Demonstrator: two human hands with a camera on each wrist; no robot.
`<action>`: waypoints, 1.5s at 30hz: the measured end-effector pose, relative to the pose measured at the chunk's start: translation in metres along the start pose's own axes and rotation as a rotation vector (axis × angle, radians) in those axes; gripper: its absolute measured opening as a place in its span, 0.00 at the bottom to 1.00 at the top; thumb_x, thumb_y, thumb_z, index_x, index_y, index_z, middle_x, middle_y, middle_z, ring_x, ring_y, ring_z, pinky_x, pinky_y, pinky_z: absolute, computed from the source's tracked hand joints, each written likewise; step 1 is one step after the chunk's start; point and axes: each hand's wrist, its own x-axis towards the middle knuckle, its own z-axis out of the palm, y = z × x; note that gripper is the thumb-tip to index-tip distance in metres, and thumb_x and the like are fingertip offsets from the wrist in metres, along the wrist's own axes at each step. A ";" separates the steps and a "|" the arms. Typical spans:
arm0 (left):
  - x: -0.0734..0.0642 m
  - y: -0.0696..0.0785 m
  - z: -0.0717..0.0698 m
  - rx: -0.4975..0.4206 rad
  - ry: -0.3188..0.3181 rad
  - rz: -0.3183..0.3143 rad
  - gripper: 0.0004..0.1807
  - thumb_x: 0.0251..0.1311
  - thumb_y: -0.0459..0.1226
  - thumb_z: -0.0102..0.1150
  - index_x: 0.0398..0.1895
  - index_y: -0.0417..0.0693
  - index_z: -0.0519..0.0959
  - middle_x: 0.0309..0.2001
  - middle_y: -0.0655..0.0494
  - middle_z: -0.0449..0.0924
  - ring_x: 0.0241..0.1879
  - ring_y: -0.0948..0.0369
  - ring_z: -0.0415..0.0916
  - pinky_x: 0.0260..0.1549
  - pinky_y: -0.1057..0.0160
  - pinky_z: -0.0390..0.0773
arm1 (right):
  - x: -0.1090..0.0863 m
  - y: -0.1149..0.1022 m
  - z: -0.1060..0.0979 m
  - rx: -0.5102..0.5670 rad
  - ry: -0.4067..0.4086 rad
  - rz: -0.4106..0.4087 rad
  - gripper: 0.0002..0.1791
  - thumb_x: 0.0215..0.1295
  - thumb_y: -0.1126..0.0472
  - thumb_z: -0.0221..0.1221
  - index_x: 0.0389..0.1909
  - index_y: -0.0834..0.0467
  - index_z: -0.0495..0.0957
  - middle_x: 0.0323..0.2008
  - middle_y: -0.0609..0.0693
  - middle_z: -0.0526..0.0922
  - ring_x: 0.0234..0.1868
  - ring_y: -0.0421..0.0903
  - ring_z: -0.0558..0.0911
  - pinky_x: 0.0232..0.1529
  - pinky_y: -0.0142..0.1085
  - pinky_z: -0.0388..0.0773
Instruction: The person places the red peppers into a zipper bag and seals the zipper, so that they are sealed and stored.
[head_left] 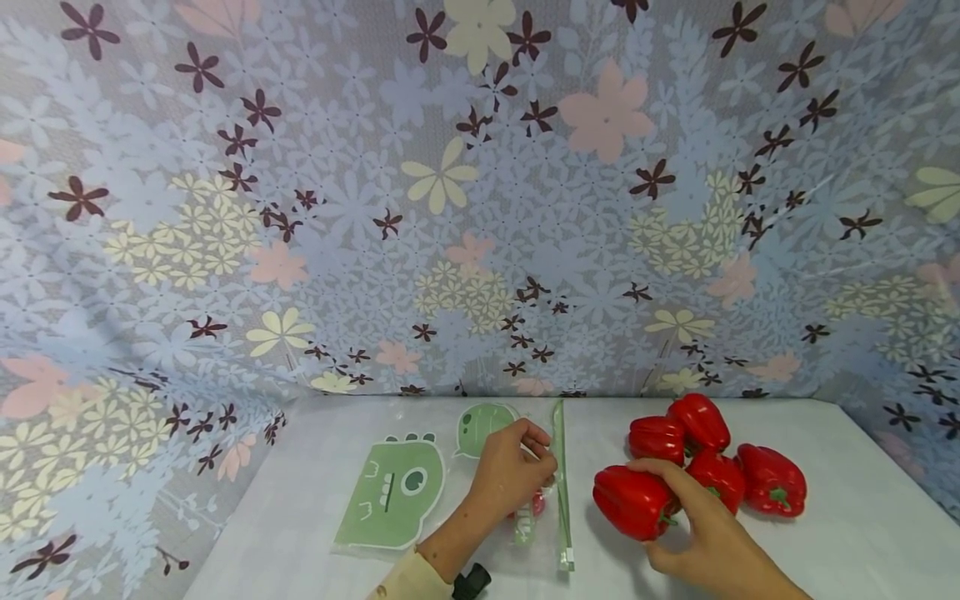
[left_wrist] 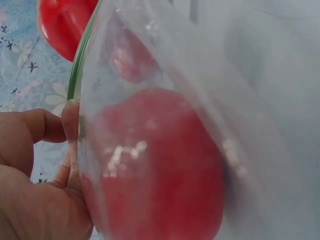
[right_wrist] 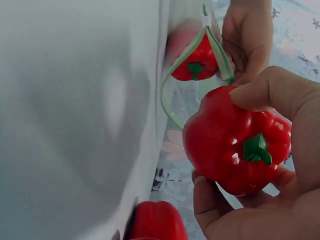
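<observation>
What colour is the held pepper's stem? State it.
Green; the stem shows best in the right wrist view.

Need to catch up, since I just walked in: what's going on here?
A person's right hand grips a red bell pepper to the right of a clear, green-printed zip bag. The left hand holds the bag by its edge, and the bag's mouth gapes open. At least one pepper is inside, and four other peppers lie on the white tabletop.
</observation>
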 end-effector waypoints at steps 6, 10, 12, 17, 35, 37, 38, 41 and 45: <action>0.000 0.000 0.000 -0.006 -0.006 0.002 0.10 0.61 0.28 0.64 0.46 0.40 0.81 0.33 0.59 0.81 0.25 0.66 0.84 0.26 0.68 0.85 | 0.007 0.005 0.012 -0.052 0.004 -0.109 0.53 0.39 0.55 0.85 0.70 0.41 0.69 0.66 0.46 0.73 0.63 0.52 0.77 0.52 0.38 0.86; 0.000 0.000 0.000 -0.009 -0.013 0.005 0.10 0.62 0.28 0.64 0.46 0.39 0.81 0.33 0.59 0.81 0.24 0.65 0.84 0.26 0.67 0.85 | 0.012 0.010 0.018 -0.076 0.004 -0.203 0.52 0.41 0.55 0.85 0.70 0.40 0.70 0.64 0.43 0.73 0.60 0.45 0.78 0.52 0.34 0.84; 0.000 0.000 0.000 -0.009 -0.016 0.008 0.10 0.62 0.28 0.64 0.46 0.39 0.81 0.33 0.59 0.81 0.24 0.65 0.84 0.26 0.67 0.85 | 0.016 0.012 0.021 -0.075 -0.002 -0.240 0.52 0.42 0.56 0.84 0.70 0.40 0.70 0.63 0.42 0.74 0.59 0.43 0.79 0.52 0.34 0.85; -0.001 0.001 0.001 -0.005 -0.022 0.025 0.10 0.61 0.27 0.63 0.45 0.40 0.81 0.33 0.59 0.82 0.23 0.65 0.84 0.25 0.67 0.86 | 0.026 0.013 0.029 -0.049 -0.043 -0.283 0.49 0.47 0.58 0.83 0.72 0.42 0.71 0.63 0.39 0.77 0.57 0.39 0.82 0.54 0.34 0.85; -0.002 0.006 -0.001 -0.076 -0.005 -0.006 0.10 0.60 0.26 0.62 0.42 0.46 0.80 0.32 0.57 0.81 0.22 0.62 0.85 0.23 0.63 0.87 | 0.049 0.008 0.042 0.028 -0.124 -0.308 0.44 0.57 0.57 0.78 0.73 0.60 0.68 0.65 0.52 0.77 0.59 0.45 0.81 0.58 0.36 0.84; -0.002 0.006 -0.001 -0.085 0.000 -0.006 0.10 0.59 0.26 0.62 0.43 0.43 0.81 0.32 0.57 0.81 0.21 0.62 0.84 0.23 0.63 0.87 | 0.051 0.008 0.045 0.035 -0.113 -0.347 0.44 0.57 0.58 0.78 0.73 0.59 0.69 0.64 0.52 0.76 0.60 0.44 0.79 0.58 0.36 0.84; -0.002 0.007 -0.001 -0.090 0.002 -0.003 0.10 0.59 0.25 0.62 0.43 0.42 0.81 0.32 0.56 0.81 0.21 0.62 0.84 0.23 0.63 0.87 | 0.052 0.008 0.046 0.037 -0.108 -0.360 0.44 0.57 0.59 0.78 0.73 0.59 0.69 0.63 0.51 0.75 0.60 0.44 0.78 0.58 0.36 0.84; -0.002 0.008 -0.001 -0.101 0.006 -0.005 0.10 0.59 0.25 0.62 0.44 0.41 0.80 0.33 0.56 0.80 0.21 0.62 0.84 0.23 0.62 0.87 | 0.056 0.008 0.048 0.028 -0.102 -0.366 0.44 0.57 0.59 0.78 0.74 0.58 0.69 0.61 0.50 0.75 0.61 0.43 0.78 0.59 0.39 0.84; -0.002 0.009 -0.002 -0.103 0.007 -0.010 0.10 0.60 0.26 0.63 0.45 0.40 0.80 0.34 0.55 0.80 0.22 0.61 0.84 0.24 0.63 0.87 | 0.060 0.006 0.050 0.030 -0.116 -0.342 0.41 0.60 0.58 0.77 0.73 0.60 0.70 0.62 0.50 0.78 0.60 0.46 0.81 0.62 0.44 0.83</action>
